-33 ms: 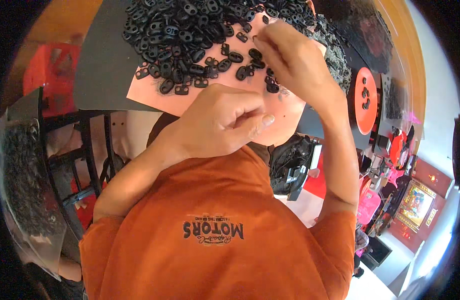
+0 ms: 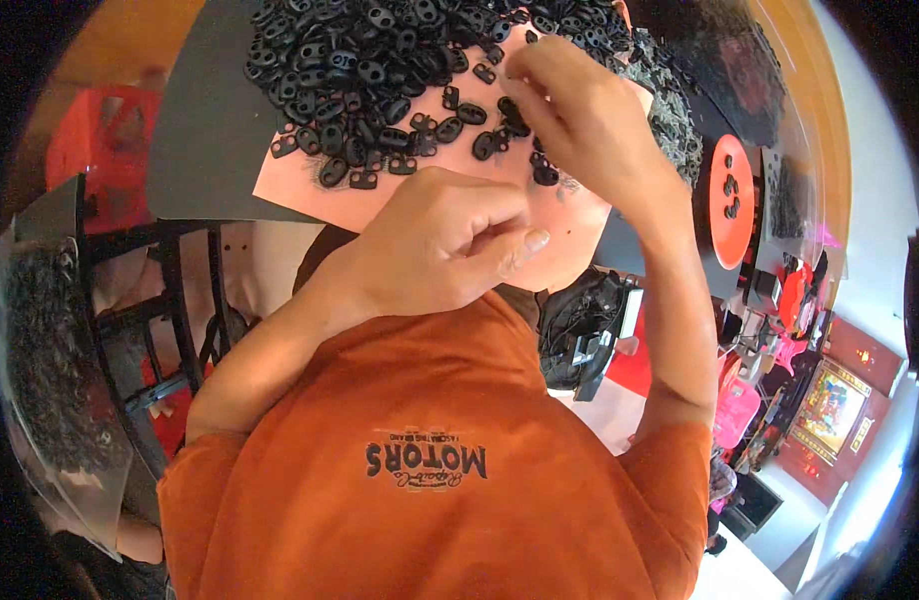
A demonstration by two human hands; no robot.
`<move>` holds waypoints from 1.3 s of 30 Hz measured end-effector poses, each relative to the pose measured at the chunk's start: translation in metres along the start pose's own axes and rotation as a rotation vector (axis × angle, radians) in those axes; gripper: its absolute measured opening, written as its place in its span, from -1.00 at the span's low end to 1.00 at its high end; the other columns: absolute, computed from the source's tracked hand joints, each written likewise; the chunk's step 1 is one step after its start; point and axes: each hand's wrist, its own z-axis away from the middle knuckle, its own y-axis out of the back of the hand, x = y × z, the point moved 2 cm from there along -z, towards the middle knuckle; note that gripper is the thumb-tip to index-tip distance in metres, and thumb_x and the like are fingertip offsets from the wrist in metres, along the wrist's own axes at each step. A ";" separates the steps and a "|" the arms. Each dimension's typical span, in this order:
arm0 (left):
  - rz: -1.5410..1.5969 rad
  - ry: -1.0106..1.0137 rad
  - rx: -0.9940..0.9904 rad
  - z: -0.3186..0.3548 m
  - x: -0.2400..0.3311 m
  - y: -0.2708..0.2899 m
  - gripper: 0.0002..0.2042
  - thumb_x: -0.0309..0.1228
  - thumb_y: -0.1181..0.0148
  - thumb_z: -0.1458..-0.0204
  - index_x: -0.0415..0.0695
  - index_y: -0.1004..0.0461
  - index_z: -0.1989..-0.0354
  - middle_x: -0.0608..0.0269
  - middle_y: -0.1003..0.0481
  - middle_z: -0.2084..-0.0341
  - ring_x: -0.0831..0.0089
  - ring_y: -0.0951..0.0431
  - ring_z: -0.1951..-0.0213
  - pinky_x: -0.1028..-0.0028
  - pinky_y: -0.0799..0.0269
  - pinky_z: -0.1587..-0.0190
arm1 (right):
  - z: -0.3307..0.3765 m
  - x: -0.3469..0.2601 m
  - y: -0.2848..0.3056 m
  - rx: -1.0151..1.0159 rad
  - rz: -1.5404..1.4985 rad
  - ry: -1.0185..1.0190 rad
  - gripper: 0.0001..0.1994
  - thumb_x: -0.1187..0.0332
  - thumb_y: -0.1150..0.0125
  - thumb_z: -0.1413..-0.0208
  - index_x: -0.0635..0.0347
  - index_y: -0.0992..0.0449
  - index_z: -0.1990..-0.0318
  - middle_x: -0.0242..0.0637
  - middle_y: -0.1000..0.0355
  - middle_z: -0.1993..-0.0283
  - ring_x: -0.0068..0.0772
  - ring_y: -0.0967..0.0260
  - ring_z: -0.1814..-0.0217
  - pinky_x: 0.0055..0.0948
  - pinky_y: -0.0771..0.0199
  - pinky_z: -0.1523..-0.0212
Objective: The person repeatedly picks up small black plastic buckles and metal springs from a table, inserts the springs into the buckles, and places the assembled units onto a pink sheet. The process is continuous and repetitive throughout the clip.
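Note:
A big heap of black plastic two-hole cord locks (image 2: 340, 60) lies on a pink-orange sheet (image 2: 570, 235), with oval bodies and small rectangular two-hole pieces mixed together. My left hand (image 2: 445, 240) is closed in front of the heap at the sheet's near side, fingers curled and thumb pressed against them; whatever it holds is hidden. Over the right part of the heap, my right hand (image 2: 585, 115) has thumb and fingertips drawn close together in a pinch. Nothing between those tips can be made out. Loose pieces, such as an oval body (image 2: 471, 114), lie just left of it.
Grey metal small parts, apparently springs (image 2: 665, 105), are piled right of the sheet. Beyond them stands a red oval plate (image 2: 732, 235) with several black pieces. A dark board (image 2: 205, 150) lies under the sheet. At the far left is a red plastic stool (image 2: 100, 150).
My right hand has shifted slightly, its thumb and fingertips a little up and to the left. My left hand keeps its place.

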 end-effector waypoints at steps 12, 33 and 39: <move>-0.042 -0.043 0.031 0.000 -0.002 0.000 -0.74 -0.36 -0.03 -0.03 -0.21 -0.26 0.65 0.22 -0.20 0.77 0.42 -0.21 0.71 0.44 -0.12 0.62 | -0.020 -0.007 -0.013 -0.185 0.386 0.058 -0.88 0.39 0.01 -0.01 0.27 -0.32 0.42 -0.13 -0.35 0.44 -0.06 -0.38 0.40 -0.22 -0.40 0.45; -0.003 0.113 0.339 -0.010 -0.002 0.014 -0.75 -0.37 0.00 -0.05 -0.30 -0.34 0.58 0.26 -0.23 0.81 0.60 -0.20 0.68 0.54 -0.17 0.55 | 0.034 -0.061 0.021 0.091 0.133 0.012 -0.79 0.55 -0.14 0.14 0.27 -0.36 0.27 -0.22 -0.31 0.43 -0.21 -0.33 0.50 -0.39 -0.34 0.56; 0.227 0.151 0.378 -0.010 0.002 0.015 -0.77 -0.41 0.04 -0.02 -0.26 -0.36 0.61 0.37 -0.29 0.78 0.64 -0.23 0.64 0.57 -0.16 0.54 | 0.048 -0.063 0.002 0.254 0.044 0.060 -0.73 0.51 -0.13 0.16 0.35 -0.36 0.23 -0.21 -0.31 0.41 -0.23 -0.34 0.46 -0.40 -0.37 0.53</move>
